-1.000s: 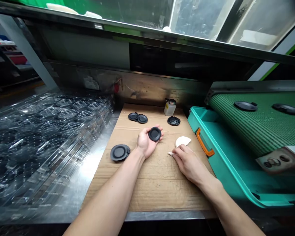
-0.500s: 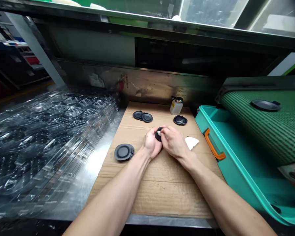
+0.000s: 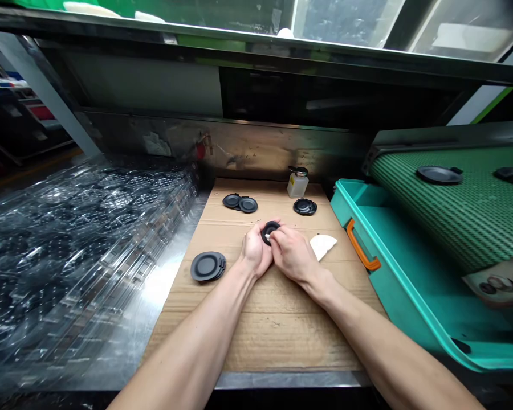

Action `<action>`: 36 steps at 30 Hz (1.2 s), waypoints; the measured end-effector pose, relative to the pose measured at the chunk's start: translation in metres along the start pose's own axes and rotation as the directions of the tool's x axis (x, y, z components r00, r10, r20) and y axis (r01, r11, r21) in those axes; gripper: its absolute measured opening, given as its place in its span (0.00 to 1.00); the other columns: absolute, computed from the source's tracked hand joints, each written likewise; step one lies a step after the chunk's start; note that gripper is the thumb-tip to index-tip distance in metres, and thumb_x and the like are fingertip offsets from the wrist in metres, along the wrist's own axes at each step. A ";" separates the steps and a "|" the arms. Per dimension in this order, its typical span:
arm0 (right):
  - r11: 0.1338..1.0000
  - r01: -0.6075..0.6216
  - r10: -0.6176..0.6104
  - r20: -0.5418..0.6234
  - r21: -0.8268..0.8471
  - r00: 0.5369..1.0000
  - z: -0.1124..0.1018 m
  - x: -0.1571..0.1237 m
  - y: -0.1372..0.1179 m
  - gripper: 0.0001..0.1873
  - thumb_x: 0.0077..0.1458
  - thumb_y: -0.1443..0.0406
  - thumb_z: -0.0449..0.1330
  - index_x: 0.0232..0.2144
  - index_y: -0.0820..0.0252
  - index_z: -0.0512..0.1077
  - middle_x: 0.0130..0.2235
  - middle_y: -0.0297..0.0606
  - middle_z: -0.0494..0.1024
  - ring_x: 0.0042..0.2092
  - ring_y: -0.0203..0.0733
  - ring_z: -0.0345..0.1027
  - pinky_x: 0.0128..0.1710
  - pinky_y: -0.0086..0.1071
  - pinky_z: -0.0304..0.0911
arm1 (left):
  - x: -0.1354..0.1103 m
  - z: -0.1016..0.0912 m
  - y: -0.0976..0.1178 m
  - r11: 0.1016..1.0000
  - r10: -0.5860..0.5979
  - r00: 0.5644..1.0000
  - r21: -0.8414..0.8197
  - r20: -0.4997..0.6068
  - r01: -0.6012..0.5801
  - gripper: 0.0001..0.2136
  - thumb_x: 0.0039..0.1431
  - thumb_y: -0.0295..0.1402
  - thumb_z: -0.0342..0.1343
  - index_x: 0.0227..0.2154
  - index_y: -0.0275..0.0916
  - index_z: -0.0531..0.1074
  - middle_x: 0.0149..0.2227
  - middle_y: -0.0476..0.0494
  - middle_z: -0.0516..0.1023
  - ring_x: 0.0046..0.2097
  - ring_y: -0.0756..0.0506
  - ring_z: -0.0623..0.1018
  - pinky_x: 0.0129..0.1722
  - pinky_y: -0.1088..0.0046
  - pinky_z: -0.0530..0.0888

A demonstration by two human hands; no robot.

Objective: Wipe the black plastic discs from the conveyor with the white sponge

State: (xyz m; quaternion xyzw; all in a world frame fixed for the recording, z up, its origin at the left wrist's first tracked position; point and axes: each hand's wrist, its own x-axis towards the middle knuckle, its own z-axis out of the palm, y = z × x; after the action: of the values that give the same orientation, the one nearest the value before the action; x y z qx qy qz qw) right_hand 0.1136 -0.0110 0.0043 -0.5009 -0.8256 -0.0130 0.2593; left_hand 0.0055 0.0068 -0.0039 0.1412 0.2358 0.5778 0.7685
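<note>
My left hand [image 3: 255, 248] is closed around a small round black plastic lid [image 3: 270, 230], its face tilted up toward me. Against the lid's face, my right hand [image 3: 294, 250] pinches a small white wad [image 3: 268, 237], perhaps cloth or paper. A folded white wipe [image 3: 324, 245] lies just right of that hand. To the left rests a small stack of black lids [image 3: 208, 266]. Two overlapping black round pieces [image 3: 240, 203] lie farther back, and another black round piece [image 3: 305, 206] sits at the back right. All of these lie on the cardboard sheet [image 3: 290, 341].
A small pump bottle [image 3: 298, 182] stands at the cardboard's back edge. Clear plastic trays [image 3: 81, 239] are piled on the left. At right is a teal bin [image 3: 393, 285] with an orange handle [image 3: 362, 246], beside a green conveyor belt [image 3: 448, 210] carrying black pieces. A metal ledge crosses above.
The view has shifted slightly to the right. The white wad now shows at the lid's lower edge, and more of the lid's face is visible. Another black piece has come into view on the belt.
</note>
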 end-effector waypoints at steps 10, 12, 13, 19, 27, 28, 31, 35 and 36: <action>0.999 0.036 -0.036 0.002 0.016 0.999 -0.001 0.000 0.002 0.09 0.62 0.69 0.50 0.35 0.58 0.71 0.39 0.41 0.73 0.41 0.42 0.67 0.40 0.32 0.62 | -0.001 0.002 -0.001 1.000 -0.019 1.000 -0.013 -0.006 0.018 0.13 0.59 0.28 0.46 0.31 0.31 0.76 0.32 0.38 0.79 0.42 0.44 0.78 0.50 0.69 0.72; 0.999 0.032 -0.032 -0.004 0.023 0.999 -0.001 -0.002 0.001 0.09 0.62 0.69 0.50 0.35 0.58 0.71 0.40 0.41 0.74 0.41 0.42 0.67 0.41 0.32 0.62 | -0.002 0.002 0.000 1.000 -0.006 1.000 0.002 -0.004 0.006 0.12 0.58 0.28 0.47 0.30 0.32 0.76 0.33 0.38 0.80 0.43 0.43 0.78 0.51 0.68 0.72; 0.999 0.032 -0.032 -0.008 0.026 0.999 -0.001 -0.002 0.000 0.09 0.62 0.68 0.50 0.35 0.58 0.71 0.40 0.41 0.74 0.41 0.42 0.68 0.41 0.32 0.63 | -0.002 0.002 0.000 1.000 0.002 1.000 0.007 0.001 -0.002 0.12 0.58 0.28 0.47 0.29 0.32 0.76 0.33 0.39 0.80 0.43 0.43 0.78 0.51 0.68 0.72; 0.999 0.038 -0.038 0.002 0.014 0.999 -0.001 -0.002 0.000 0.09 0.61 0.69 0.51 0.35 0.58 0.71 0.39 0.40 0.74 0.41 0.42 0.68 0.42 0.32 0.63 | -0.002 0.002 0.000 0.999 0.005 1.000 0.039 0.000 -0.005 0.13 0.58 0.29 0.47 0.31 0.32 0.77 0.33 0.38 0.80 0.44 0.43 0.79 0.51 0.67 0.72; 0.999 0.042 -0.042 0.002 -0.005 0.999 -0.002 -0.001 0.002 0.09 0.62 0.68 0.50 0.35 0.59 0.71 0.40 0.41 0.74 0.41 0.43 0.68 0.42 0.32 0.63 | -0.002 0.003 -0.001 0.999 0.005 1.000 0.052 0.018 -0.006 0.13 0.60 0.29 0.45 0.30 0.33 0.76 0.32 0.39 0.80 0.44 0.43 0.79 0.51 0.68 0.72; 0.999 0.032 -0.032 -0.004 -0.001 0.999 -0.002 -0.001 0.003 0.10 0.62 0.68 0.50 0.36 0.59 0.71 0.41 0.41 0.74 0.42 0.43 0.68 0.42 0.32 0.63 | -0.002 0.003 -0.001 0.999 0.014 1.000 0.049 0.020 -0.015 0.13 0.59 0.29 0.46 0.28 0.33 0.76 0.31 0.40 0.80 0.44 0.43 0.78 0.51 0.68 0.72; 0.999 0.038 -0.038 0.008 0.009 0.999 -0.002 -0.003 0.003 0.10 0.62 0.68 0.50 0.37 0.58 0.72 0.41 0.41 0.74 0.42 0.42 0.68 0.43 0.32 0.63 | -0.001 0.003 -0.002 0.998 -0.018 1.000 0.054 0.014 0.018 0.13 0.60 0.29 0.46 0.29 0.33 0.76 0.31 0.39 0.79 0.44 0.42 0.78 0.51 0.67 0.72; 1.000 0.026 -0.025 -0.023 0.008 0.999 0.003 -0.001 0.001 0.09 0.62 0.68 0.51 0.36 0.58 0.72 0.41 0.41 0.74 0.42 0.43 0.68 0.43 0.32 0.63 | 0.000 0.001 -0.002 0.998 0.009 1.000 0.065 0.019 -0.010 0.14 0.61 0.29 0.45 0.33 0.31 0.76 0.34 0.38 0.80 0.43 0.43 0.79 0.50 0.68 0.72; 1.000 0.018 -0.017 -0.043 0.020 0.999 0.004 0.001 0.000 0.10 0.62 0.68 0.51 0.36 0.58 0.72 0.41 0.41 0.74 0.43 0.43 0.68 0.43 0.32 0.63 | 0.000 0.001 -0.002 0.998 0.023 0.999 0.057 0.032 -0.025 0.13 0.61 0.29 0.45 0.33 0.31 0.76 0.34 0.39 0.80 0.43 0.44 0.79 0.50 0.69 0.72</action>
State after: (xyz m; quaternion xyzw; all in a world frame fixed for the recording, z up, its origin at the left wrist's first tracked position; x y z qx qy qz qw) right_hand 0.1117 -0.0094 0.0013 -0.4905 -0.8245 -0.0177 0.2816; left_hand 0.0074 0.0059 -0.0039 0.1752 0.2386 0.5776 0.7608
